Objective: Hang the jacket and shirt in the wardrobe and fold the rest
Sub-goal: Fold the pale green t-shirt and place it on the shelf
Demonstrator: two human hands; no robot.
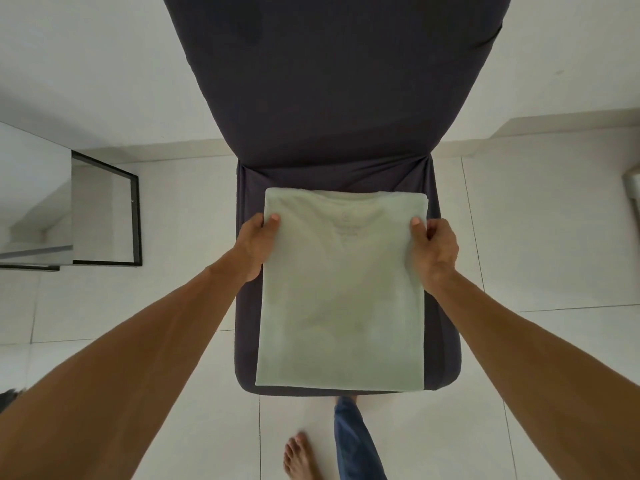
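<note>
Faint print (346,229) on the pale green garment (341,299) is illegible.

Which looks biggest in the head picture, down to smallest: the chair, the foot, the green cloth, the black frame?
1. chair
2. green cloth
3. black frame
4. foot, partly cut off at the bottom edge, but clearly smallest

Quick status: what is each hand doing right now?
Left hand: closed, pinching the left edge of the folded green garment.
Right hand: closed, pinching its right edge.
</note>
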